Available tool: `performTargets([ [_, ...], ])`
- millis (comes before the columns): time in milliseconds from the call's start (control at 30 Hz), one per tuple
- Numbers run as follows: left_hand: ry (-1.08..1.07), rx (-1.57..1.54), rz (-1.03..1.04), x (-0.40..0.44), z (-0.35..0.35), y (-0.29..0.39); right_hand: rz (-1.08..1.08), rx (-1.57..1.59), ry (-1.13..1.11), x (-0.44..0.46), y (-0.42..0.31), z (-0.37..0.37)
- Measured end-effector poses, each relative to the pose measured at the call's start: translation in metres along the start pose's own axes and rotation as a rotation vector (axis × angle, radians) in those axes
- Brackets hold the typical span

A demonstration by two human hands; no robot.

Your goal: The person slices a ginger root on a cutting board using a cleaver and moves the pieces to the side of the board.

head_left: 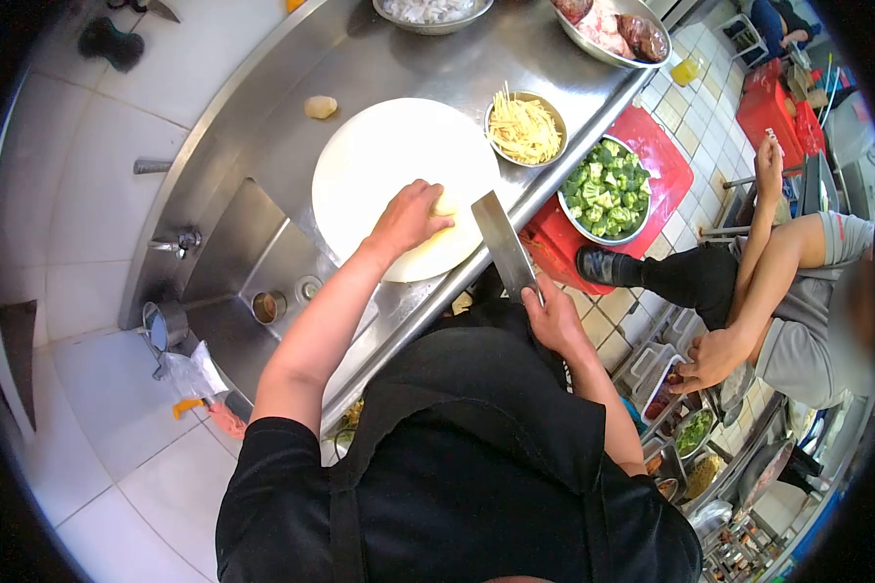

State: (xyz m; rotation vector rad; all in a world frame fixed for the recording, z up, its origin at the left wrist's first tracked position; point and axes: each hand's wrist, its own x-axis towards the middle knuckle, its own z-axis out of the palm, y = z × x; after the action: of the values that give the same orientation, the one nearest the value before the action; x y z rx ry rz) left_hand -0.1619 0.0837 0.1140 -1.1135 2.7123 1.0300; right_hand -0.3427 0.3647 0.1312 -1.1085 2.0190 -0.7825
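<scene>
My left hand [408, 222] rests on the round white cutting board [369, 146], its fingers curled over a pale yellow piece, which looks like peeled potato [444, 205]. The hand hides part of that piece. In my right hand [558, 316] is a cleaver [502, 241], gripped by its handle near the counter's front edge. Its broad blade reaches over the right rim of the board, apart from the potato. Another peeled piece [321, 107] lies on the steel counter beyond the board. A metal bowl of yellow strips [523, 128] stands right of the board.
A bowl of broccoli [605, 189] sits on a red stool [659, 146]. Bowls of white pieces [432, 10] and meat [612, 34] stand at the counter's far end. A sink [233, 248] is on the left. Another person [797, 291] is at the right, beside several food containers.
</scene>
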Motion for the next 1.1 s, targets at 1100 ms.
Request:
performTargets([
  [1100,0.242,-0.219,-0.200,-0.081,0.020,-0.028,-0.073,-0.263,-0.180,0.036,-0.041,0.002],
])
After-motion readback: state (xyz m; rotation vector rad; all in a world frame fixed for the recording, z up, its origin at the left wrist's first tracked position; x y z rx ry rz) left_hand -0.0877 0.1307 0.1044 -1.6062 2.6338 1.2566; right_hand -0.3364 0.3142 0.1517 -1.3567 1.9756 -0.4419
